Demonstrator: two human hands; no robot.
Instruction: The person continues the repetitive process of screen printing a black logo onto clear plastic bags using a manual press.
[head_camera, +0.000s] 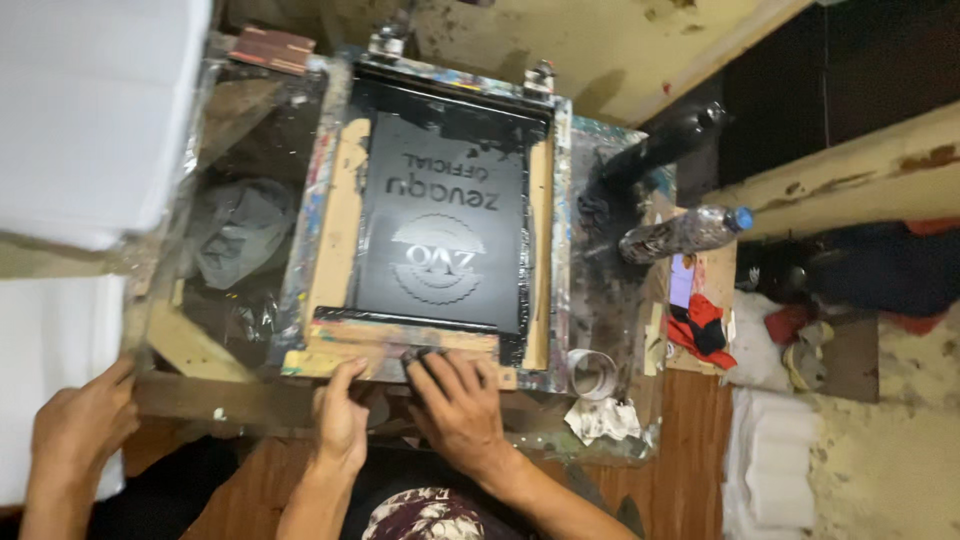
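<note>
From the head camera, a rectangular wooden-framed printing screen with black ink-coated mesh (440, 220) lay flat on a paint-stained work table (600, 300). Along the frame's near edge rested a long wooden squeegee bar (400, 345). The left hand (340, 420) and the right hand (460, 400) were both pressed on that bar, fingers curled over its top, gripping it side by side. A third hand (85, 420), a co-worker's, rested at the far left on a dark wooden beam (220, 395). To the right of the screen lay a clear plastic bottle with a blue cap (685, 232), a roll of tape (592, 372) and a red cloth (700, 325).
</note>
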